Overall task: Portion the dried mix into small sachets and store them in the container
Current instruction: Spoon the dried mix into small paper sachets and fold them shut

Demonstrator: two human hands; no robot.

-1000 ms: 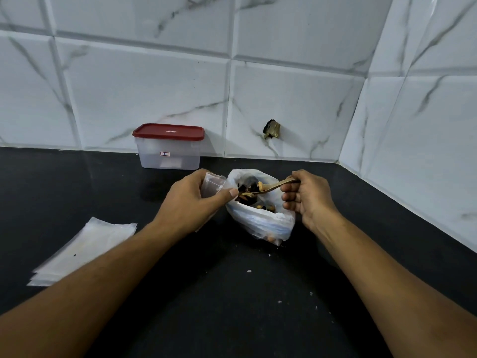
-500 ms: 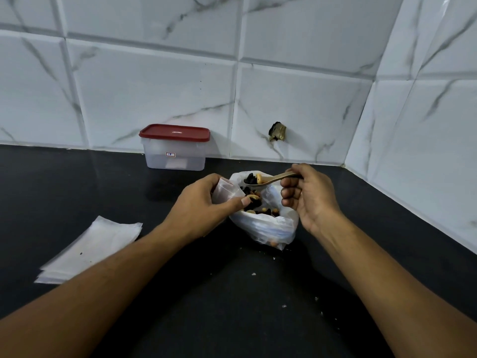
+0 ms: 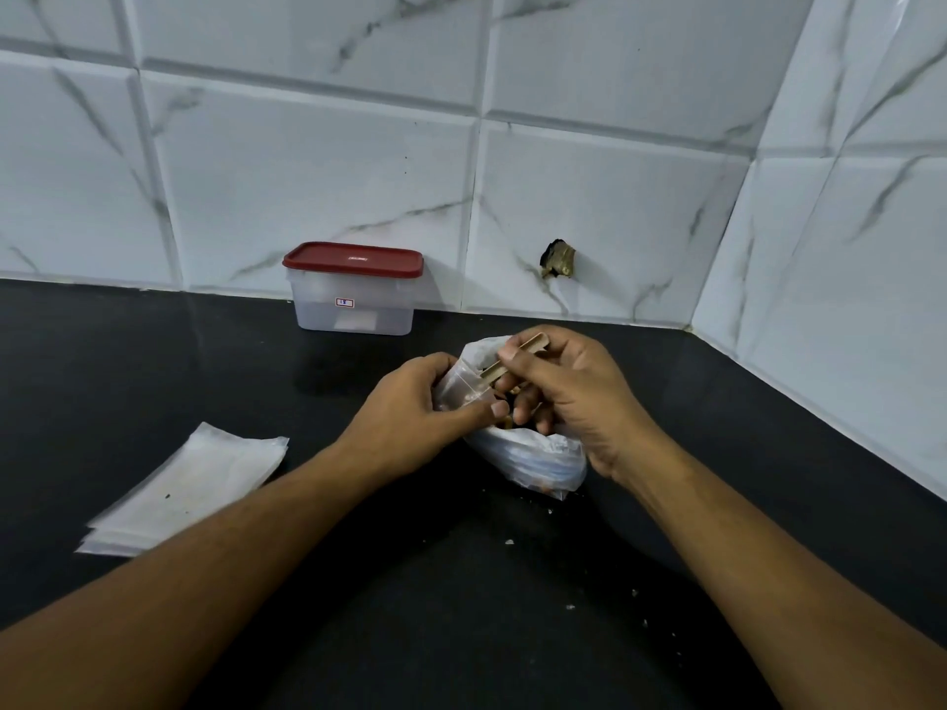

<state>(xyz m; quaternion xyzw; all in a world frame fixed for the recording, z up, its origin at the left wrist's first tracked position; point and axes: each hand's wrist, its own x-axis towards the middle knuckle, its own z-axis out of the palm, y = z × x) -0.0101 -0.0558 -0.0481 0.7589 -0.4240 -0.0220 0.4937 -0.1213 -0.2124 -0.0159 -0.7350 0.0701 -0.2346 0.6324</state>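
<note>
My left hand holds a small clear sachet upright with its mouth open, just left of the big plastic bag of dried mix. My right hand grips a gold-coloured spoon, tilted with its bowl down inside the sachet's mouth. Pieces of mix show at the bag's opening between my fingers. The clear container with a red lid stands shut against the back wall. A stack of flat empty sachets lies on the left.
The black countertop carries scattered crumbs in front of the bag. White marble-look tiled walls close off the back and the right side, forming a corner. A small brass stub sticks out of the back wall.
My right hand has swung the loaded spoon from above the bag leftward and tipped it down into the sachet. My left hand has raised the sachet slightly.
</note>
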